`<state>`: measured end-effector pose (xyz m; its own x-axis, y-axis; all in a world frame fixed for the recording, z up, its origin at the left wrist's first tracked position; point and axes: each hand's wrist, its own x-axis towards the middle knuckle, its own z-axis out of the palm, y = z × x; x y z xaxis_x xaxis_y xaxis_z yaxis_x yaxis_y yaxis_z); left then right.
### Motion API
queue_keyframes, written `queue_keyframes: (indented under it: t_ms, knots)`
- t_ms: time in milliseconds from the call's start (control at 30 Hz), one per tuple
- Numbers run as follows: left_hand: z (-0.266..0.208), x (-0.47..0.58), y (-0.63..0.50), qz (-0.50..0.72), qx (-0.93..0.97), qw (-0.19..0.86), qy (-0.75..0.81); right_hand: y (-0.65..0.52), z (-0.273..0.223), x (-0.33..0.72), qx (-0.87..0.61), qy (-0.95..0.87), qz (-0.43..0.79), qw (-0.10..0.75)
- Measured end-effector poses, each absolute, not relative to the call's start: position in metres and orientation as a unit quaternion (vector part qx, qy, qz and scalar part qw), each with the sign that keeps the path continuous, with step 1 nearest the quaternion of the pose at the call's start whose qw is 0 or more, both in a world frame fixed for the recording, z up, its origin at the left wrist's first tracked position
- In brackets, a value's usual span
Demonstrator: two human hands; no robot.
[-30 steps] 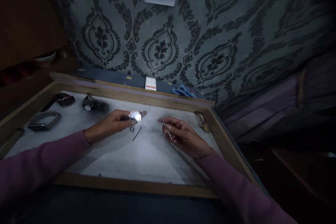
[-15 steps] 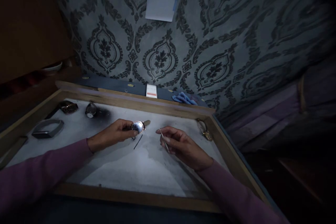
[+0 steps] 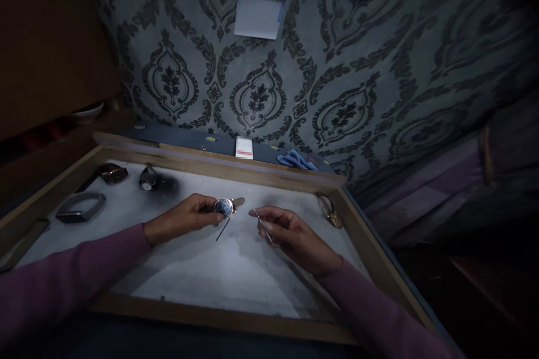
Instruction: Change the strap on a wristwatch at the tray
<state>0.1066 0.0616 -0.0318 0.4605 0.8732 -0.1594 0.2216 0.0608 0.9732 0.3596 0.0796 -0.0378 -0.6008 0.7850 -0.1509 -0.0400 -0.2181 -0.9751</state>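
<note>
My left hand [image 3: 185, 216] pinches a round watch [image 3: 223, 207] with a dark dial and a short strap stub, just above the white work surface of a wooden-framed tray [image 3: 219, 317]. A thin dark pin [image 3: 223, 229] lies on the surface right below the watch. My right hand [image 3: 290, 235] holds a slim metal tool [image 3: 264, 226] between thumb and fingers, its tip pointing up and left, a short gap away from the watch.
Other watches lie in the tray: a dark one [image 3: 113, 173] and a small round one [image 3: 147, 178] at the back left, a grey band [image 3: 80, 207] at the left, a gold one [image 3: 329, 212] at the right edge. A blue cloth [image 3: 296, 160] and small box [image 3: 243, 147] sit behind, under the patterned wall.
The watch has turned in my left hand, from a bright reflecting face to its dark dial. My right hand with the tool drifted slightly left toward it. The camera tilted a little.
</note>
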Motion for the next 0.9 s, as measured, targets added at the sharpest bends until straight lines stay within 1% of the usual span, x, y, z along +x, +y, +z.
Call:
queue_keyframes:
  t_ms: [200, 367, 567, 667, 900]
  knots:
    - [-0.03, 0.107, 0.061, 0.289, 0.621, 0.604, 0.407, 0.081, -0.024, 0.353, -0.345, -0.651, 0.609, 0.295]
    - [-0.032, 0.107, 0.061, 0.273, 0.625, 0.606, 0.409, 0.087, -0.011, 0.339, -0.322, -0.724, 0.533, 0.297]
    - [-0.03, 0.107, 0.061, 0.281, 0.634, 0.609, 0.384, 0.092, -0.024, 0.324, -0.266, -0.741, 0.557, 0.265]
    - [-0.032, 0.108, 0.061, 0.28, 0.64, 0.609, 0.376, 0.094, -0.029, 0.326, -0.268, -0.734, 0.56, 0.274]
    - [-0.044, 0.111, 0.06, 0.215, 0.657, 0.627, 0.358, 0.094, -0.035, 0.332, -0.269, -0.763, 0.523, 0.268]
